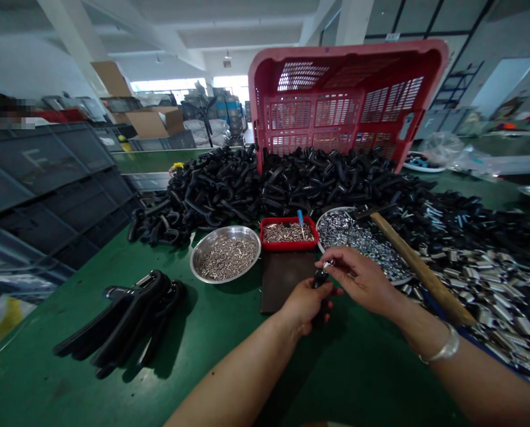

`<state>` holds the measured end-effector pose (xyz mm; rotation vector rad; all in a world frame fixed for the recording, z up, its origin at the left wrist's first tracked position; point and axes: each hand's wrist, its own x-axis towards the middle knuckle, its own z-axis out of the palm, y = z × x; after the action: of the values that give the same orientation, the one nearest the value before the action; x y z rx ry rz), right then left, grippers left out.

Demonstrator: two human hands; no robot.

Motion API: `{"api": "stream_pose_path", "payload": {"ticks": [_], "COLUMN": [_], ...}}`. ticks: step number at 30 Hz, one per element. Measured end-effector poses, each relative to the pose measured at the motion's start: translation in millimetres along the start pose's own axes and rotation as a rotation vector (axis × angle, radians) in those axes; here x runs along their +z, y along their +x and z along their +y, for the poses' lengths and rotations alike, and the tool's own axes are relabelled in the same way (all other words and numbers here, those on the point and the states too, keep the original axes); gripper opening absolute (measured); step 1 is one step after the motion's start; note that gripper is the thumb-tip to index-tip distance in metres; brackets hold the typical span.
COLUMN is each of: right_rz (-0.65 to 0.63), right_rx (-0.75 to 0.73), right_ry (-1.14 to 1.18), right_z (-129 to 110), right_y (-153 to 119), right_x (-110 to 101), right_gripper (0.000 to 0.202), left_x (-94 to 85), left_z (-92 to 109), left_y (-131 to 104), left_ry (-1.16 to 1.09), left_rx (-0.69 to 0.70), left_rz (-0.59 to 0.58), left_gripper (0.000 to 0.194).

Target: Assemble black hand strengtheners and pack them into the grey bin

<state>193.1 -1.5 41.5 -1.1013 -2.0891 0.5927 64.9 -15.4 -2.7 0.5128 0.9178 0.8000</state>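
I've got L hand (304,305) closed round a blk part (321,277), R hand (359,279) pinching a shiny bit (328,265) at its tip. Plate (285,281) sits nr red tray (287,246).

Beyond the far edge of the green-topped desk (203,332), bright windows (229,86) let in pale daylight. Overhead, past the desk, stretches a white ceiling (247,37) with broad beams. Left of the desk rise stacked grey crates (47,160); behind its far left side stand a white pillar (74,47) and an open cardboard box (147,124). Behind its far right side is a blue shelf rack (460,86).
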Motion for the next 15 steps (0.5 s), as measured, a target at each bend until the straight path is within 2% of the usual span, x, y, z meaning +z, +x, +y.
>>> {"api": "stream_pose_path", "payload": {"ticks": [2,4,7,9,10,12,15], "right_rz": [-0.014,-0.009,-0.055,-0.122,-0.136,-0.106,-0.029], "right_rx": [-0.005,0.110,0.385,0.477,0.481,0.446,0.429], "right_ry": [0.009,0.124,0.421,0.497,0.410,0.044,-0.492], "right_z": [6,14,29,37,41,50,66], "right_y": [0,1,1,2,2,4,9], "right_x": [0,1,2,-1,-5,-18,-47], "right_gripper": [0.014,0.015,0.023,0.026,0.026,0.026,0.021], "left_x": [0.2,0.0,-3.0,-7.3,-9.8,-14.6,-19.6], "left_z": [1,2,2,3,4,8,14], "left_y": [-1,-3,-6,-5,-4,0,8], "left_ry": [0.106,0.190,0.168,0.067,0.000,-0.130,-0.243], "left_rx": [0.011,0.028,0.041,-0.011,-0.057,-0.150,-0.175], "left_rz": [0.018,-0.025,-0.166,-0.285,-0.336,-0.372,-0.275], "left_gripper": [0.016,0.016,0.020,0.026,0.029,0.033,0.034]}}
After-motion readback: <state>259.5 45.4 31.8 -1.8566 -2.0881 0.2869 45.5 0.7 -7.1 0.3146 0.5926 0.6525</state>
